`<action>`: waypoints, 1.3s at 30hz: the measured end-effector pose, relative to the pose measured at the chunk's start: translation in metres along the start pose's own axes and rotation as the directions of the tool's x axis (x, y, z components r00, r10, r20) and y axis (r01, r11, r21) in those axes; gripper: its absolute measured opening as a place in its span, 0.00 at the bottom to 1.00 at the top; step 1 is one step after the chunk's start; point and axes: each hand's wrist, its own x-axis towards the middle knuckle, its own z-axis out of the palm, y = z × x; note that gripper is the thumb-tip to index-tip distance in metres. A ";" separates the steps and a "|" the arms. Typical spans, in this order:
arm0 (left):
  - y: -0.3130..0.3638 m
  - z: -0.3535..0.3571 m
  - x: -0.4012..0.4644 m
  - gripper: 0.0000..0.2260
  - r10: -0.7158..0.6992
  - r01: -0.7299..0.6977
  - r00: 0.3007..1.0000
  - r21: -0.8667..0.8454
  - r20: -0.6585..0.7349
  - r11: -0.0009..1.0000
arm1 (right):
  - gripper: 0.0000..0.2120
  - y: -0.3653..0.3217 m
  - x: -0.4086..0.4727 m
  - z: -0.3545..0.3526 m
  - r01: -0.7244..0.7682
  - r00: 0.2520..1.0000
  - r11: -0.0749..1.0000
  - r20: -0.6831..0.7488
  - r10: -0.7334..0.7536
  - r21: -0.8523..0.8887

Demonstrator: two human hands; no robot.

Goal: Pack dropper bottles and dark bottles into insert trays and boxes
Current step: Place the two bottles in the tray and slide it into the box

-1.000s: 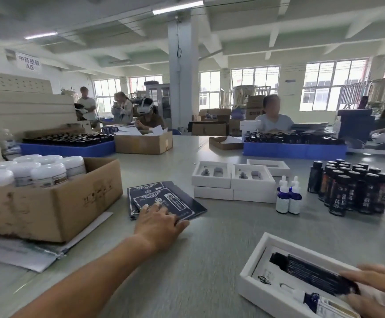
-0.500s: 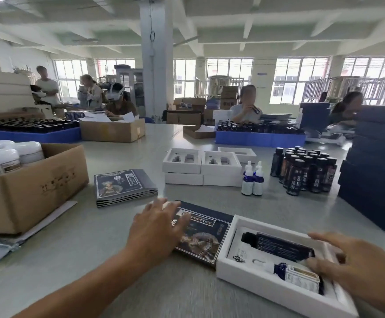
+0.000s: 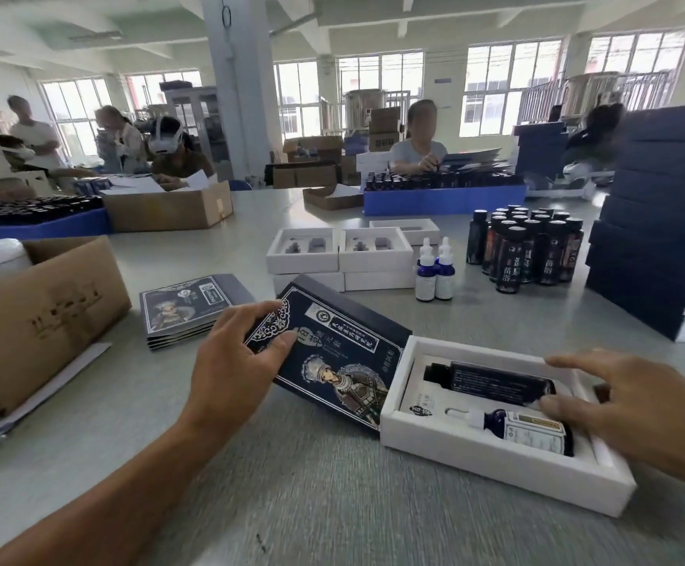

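Grey and broad, the bench [image 3: 332,504] runs back through a bright workroom where other people sit packing. At far left stands a cardboard carton [image 3: 38,316], then a small stack of flat printed sleeves [image 3: 187,308]. The left hand [image 3: 230,361] grasps one dark printed sleeve [image 3: 332,353], its fingers [image 3: 259,312] curled over the top edge and thumb pressed on the face, tilting it so its near end touches the filled insert tray [image 3: 496,455]. In that white tray a dark bottle [image 3: 492,381] lies on its side in the far slot and a dropper bottle [image 3: 524,430] in the near one. The right hand [image 3: 635,410] rests over the tray's right end, fingers extended rather than clenched, tips touching the bottles. Further back sit empty insert trays [image 3: 341,251], two upright dropper bottles [image 3: 435,275], a cluster of dark bottles [image 3: 529,247] and, at right, a stack of finished boxes [image 3: 659,239].

Filling looks done; boxing is the step in hand. Next, the sleeve's open end probably has to line up squarely with the tray while the right hand steadies it and slides it in.
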 end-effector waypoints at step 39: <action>-0.020 0.006 0.002 0.14 -0.157 0.150 0.987 -0.224 -0.013 0.963 | 0.20 0.007 0.003 -0.008 -0.313 0.949 0.913 0.062 0.308 0.262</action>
